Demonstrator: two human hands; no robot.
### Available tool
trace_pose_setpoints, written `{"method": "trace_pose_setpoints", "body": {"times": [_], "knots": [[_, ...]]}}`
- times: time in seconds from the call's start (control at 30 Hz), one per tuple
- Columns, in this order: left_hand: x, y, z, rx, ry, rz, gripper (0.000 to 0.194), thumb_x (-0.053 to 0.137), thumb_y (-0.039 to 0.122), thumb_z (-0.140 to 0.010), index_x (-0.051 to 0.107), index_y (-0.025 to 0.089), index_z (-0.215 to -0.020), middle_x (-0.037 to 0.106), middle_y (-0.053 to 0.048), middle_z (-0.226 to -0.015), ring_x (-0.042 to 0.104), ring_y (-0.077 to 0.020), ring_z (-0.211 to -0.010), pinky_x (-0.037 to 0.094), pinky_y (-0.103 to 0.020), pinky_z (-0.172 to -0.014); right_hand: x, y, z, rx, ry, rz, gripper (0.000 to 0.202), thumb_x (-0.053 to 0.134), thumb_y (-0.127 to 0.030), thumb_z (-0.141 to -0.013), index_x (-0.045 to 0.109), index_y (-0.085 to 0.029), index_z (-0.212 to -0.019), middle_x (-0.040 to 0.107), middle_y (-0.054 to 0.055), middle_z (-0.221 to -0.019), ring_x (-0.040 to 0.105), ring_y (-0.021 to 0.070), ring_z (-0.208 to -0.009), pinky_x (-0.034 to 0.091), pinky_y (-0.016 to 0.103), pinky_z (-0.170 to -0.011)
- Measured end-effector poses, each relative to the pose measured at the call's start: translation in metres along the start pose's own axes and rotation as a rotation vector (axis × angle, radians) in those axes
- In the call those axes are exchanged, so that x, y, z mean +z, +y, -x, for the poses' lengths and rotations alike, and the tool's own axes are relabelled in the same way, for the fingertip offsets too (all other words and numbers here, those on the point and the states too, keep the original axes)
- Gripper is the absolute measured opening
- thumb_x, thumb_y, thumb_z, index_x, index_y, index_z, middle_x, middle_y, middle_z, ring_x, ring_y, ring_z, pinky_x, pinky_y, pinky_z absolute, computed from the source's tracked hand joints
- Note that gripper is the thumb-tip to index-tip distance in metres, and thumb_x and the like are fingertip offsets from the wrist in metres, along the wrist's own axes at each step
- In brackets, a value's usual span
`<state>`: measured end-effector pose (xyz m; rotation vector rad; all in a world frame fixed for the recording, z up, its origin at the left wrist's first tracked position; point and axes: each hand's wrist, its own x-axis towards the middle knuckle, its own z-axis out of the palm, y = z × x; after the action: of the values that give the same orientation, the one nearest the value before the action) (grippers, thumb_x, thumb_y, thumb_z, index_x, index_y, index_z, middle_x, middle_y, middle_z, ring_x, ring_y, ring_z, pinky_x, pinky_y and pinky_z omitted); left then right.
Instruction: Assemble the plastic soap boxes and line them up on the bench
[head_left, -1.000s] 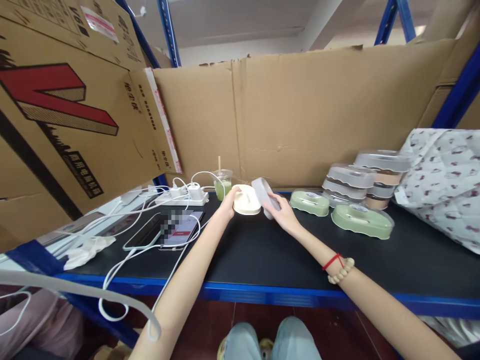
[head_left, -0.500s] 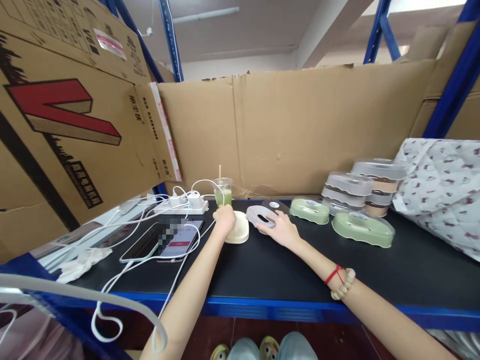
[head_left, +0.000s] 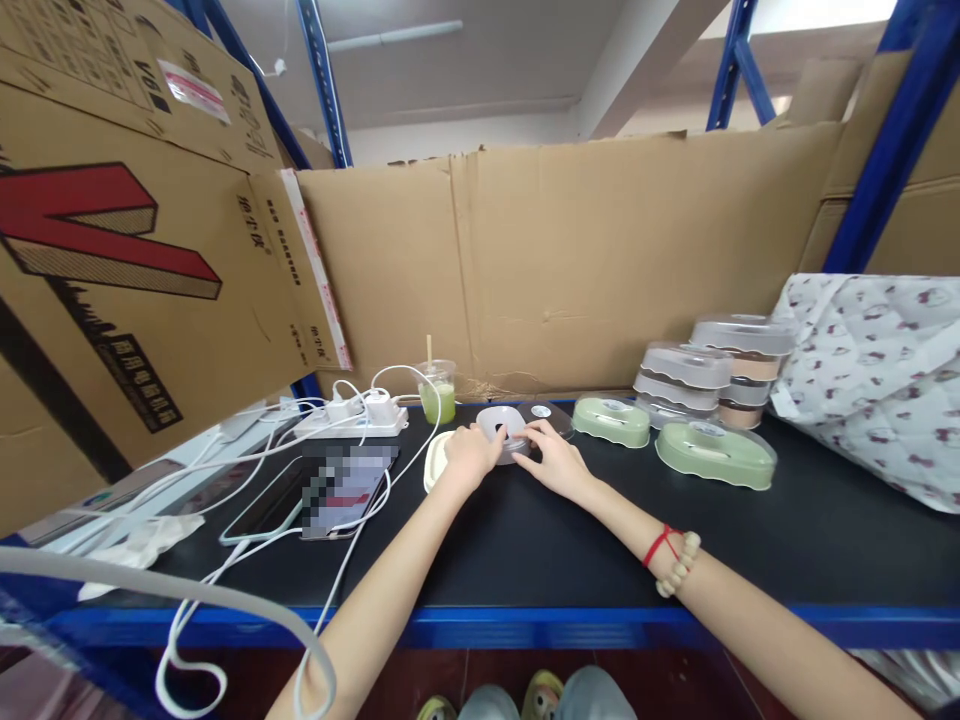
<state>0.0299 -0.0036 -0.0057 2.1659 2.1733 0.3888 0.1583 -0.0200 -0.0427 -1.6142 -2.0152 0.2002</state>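
A pale grey oval cover with a dark slot [head_left: 491,419] lies between my two hands on the black table. My left hand [head_left: 472,455] grips its left side, fingers at the slot. My right hand [head_left: 556,462] holds its right edge with bent fingers. Left of my left hand, a cream oval piece [head_left: 434,462] is partly hidden behind it. Just behind my right hand lies a dark, clear-topped oval piece with a white sticker [head_left: 541,411]. To the right stand a smaller green oval box [head_left: 611,424] and a larger one [head_left: 712,460], both with clear lids.
Stacked oval boxes [head_left: 681,383] stand at the back right beside a patterned quilted bag [head_left: 870,390]. A cup of green drink [head_left: 439,400], a power strip [head_left: 349,425], phones [head_left: 352,495] and loose white cables are at left. A large cardboard box [head_left: 150,300] leans in there.
My left hand has moved right from the cream piece to the grey cover. The cover has turned slightly and now sits between both hands. My view has shifted slightly right.
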Motion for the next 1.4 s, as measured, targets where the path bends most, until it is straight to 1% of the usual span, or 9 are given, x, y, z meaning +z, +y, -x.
{"method": "trace_pose_setpoints", "body": {"times": [0.17, 0.3, 0.43, 0.53, 0.67, 0.8, 1.03, 1.2, 1.4], "knots": [[0.008, -0.002, -0.005, 0.006, 0.057, -0.038, 0.057, 0.042, 0.032, -0.086, 0.045, -0.004, -0.129, 0.057, -0.030, -0.121, 0.052, -0.0358, -0.119, 0.041, -0.041, -0.094, -0.010, 0.007, -0.006, 0.045, 0.218, 0.160, 0.039, 0.055, -0.020, -0.080, 0.058, -0.020, -0.119, 0.055, 0.011, -0.122, 0.054, 0.0232, -0.113, 0.045, 0.037, -0.092], [0.012, -0.004, -0.008, 0.058, 0.107, -0.028, 0.058, 0.041, 0.021, -0.084, 0.037, 0.000, -0.137, 0.048, -0.026, -0.135, 0.041, -0.0342, -0.131, 0.038, -0.040, -0.101, -0.029, 0.030, -0.012, 0.216, 0.395, 0.350, 0.049, 0.056, -0.020, -0.078, 0.051, -0.016, -0.126, 0.049, 0.016, -0.133, 0.040, 0.0307, -0.127, 0.032, 0.046, -0.101], [0.021, -0.001, -0.009, 0.307, 0.129, 0.077, 0.051, 0.042, 0.023, -0.086, 0.045, 0.012, -0.135, 0.038, -0.018, -0.146, 0.030, -0.0333, -0.137, 0.030, -0.044, -0.108, -0.046, 0.057, -0.011, 0.483, 0.314, 0.399, 0.060, 0.062, -0.026, -0.074, 0.045, -0.015, -0.131, 0.042, 0.020, -0.138, 0.033, 0.0364, -0.132, 0.031, 0.050, -0.100], [0.029, 0.000, -0.009, 0.412, 0.057, 0.155, 0.044, 0.041, 0.029, -0.087, 0.052, 0.019, -0.129, 0.043, -0.013, -0.144, 0.030, -0.0334, -0.137, 0.028, -0.049, -0.109, -0.053, 0.065, -0.008, 0.590, 0.227, 0.382, 0.058, 0.063, -0.034, -0.075, 0.049, -0.015, -0.128, 0.044, 0.022, -0.135, 0.040, 0.0385, -0.126, 0.036, 0.049, -0.094], [0.036, -0.003, -0.011, 0.447, -0.041, 0.184, 0.043, 0.044, 0.029, -0.086, 0.055, 0.017, -0.125, 0.053, -0.016, -0.134, 0.035, -0.0327, -0.134, 0.020, -0.051, -0.111, -0.050, 0.064, -0.007, 0.522, 0.252, 0.459, 0.050, 0.066, -0.041, -0.072, 0.059, -0.017, -0.115, 0.055, 0.020, -0.118, 0.052, 0.0377, -0.109, 0.036, 0.051, -0.091], [0.037, -0.007, -0.014, 0.468, -0.029, 0.216, 0.042, 0.045, 0.022, -0.084, 0.055, 0.019, -0.125, 0.055, -0.014, -0.130, 0.042, -0.0276, -0.129, 0.017, -0.050, -0.112, -0.045, 0.060, -0.008, 0.453, 0.311, 0.499, 0.048, 0.071, -0.040, -0.065, 0.063, -0.021, -0.108, 0.057, 0.015, -0.109, 0.055, 0.0355, -0.100, 0.040, 0.049, -0.085], [0.037, -0.009, -0.014, 0.532, -0.018, 0.294, 0.038, 0.048, 0.020, -0.083, 0.058, 0.020, -0.120, 0.056, -0.013, -0.127, 0.044, -0.0244, -0.127, 0.018, -0.046, -0.113, -0.041, 0.060, -0.010, 0.417, 0.320, 0.319, 0.061, 0.068, -0.040, -0.068, 0.052, -0.022, -0.124, 0.043, 0.018, -0.128, 0.050, 0.0370, -0.116, 0.042, 0.046, -0.088], [0.037, -0.012, -0.014, 0.570, -0.003, 0.375, 0.028, 0.053, 0.016, -0.078, 0.062, 0.019, -0.105, 0.060, -0.010, -0.120, 0.050, -0.0226, -0.120, 0.026, -0.042, -0.109, -0.040, 0.059, -0.009, 0.457, 0.232, 0.244, 0.056, 0.065, -0.036, -0.072, 0.054, -0.025, -0.126, 0.044, 0.016, -0.127, 0.055, 0.0357, -0.109, 0.046, 0.044, -0.085], [0.038, -0.007, -0.017, 0.531, 0.058, 0.542, 0.027, 0.054, 0.021, -0.079, 0.058, 0.019, -0.106, 0.060, -0.009, -0.121, 0.053, -0.0206, -0.117, 0.035, -0.036, -0.104, -0.047, 0.053, -0.006, 0.458, 0.436, 0.095, 0.055, 0.063, -0.038, -0.071, 0.055, -0.027, -0.124, 0.043, 0.013, -0.128, 0.052, 0.0362, -0.113, 0.046, 0.047, -0.088]]}}
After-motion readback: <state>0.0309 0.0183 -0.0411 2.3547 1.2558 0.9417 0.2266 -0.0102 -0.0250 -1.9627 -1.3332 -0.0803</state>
